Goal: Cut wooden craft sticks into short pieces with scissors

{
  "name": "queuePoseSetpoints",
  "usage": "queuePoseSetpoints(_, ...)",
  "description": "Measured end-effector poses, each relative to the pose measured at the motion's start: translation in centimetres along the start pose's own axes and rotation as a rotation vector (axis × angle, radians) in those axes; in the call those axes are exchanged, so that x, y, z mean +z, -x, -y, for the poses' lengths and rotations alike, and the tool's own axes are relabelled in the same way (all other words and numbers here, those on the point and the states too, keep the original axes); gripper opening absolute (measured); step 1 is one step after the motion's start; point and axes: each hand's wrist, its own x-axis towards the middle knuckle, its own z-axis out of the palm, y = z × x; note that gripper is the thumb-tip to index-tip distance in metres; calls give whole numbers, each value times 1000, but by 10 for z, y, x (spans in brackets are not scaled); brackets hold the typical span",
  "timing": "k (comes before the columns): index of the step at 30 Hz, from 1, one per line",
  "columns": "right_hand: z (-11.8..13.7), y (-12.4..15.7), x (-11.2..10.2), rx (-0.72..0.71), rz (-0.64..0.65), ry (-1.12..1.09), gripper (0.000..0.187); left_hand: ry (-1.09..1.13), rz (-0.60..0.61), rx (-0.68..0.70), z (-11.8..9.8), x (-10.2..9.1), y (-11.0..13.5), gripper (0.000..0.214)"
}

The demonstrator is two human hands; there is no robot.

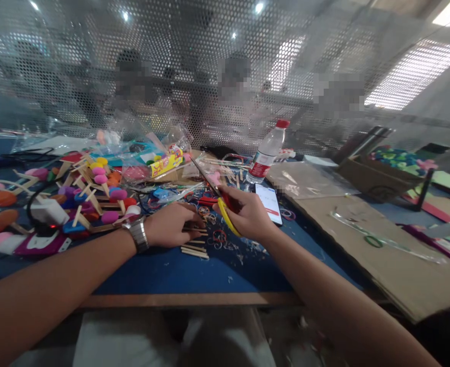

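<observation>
My right hand (pixel 253 214) is closed around a pair of scissors (pixel 228 218) with a yellow handle. Their blades point up and to the left, away from me. My left hand (pixel 167 224), with a metal watch (pixel 138 233) at the wrist, is low over the table. Its fingers are curved, and a gap shows between them and the thumb. Short wooden sticks (pixel 194 253) lie in a row beneath and beside these fingertips; whether the hand touches one I cannot tell. Loose rubber bands (pixel 220 239) are scattered between both hands.
Colourful pompoms on joined sticks (pixel 100 191) pile up at the left, beside a purple power strip (pixel 45 244). A water bottle (pixel 263 158) and a lit phone (pixel 268 204) are beyond my right hand. Cardboard (pixel 412 275) covers the right side. A perforated metal screen (pixel 194 46) stands behind.
</observation>
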Motion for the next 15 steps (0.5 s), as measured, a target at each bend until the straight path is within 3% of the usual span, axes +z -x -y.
queuePoseSetpoints(15, 0, 0, -1, 3, 15, -4, 50, 50, 1, -45, 3, 0, 1, 25)
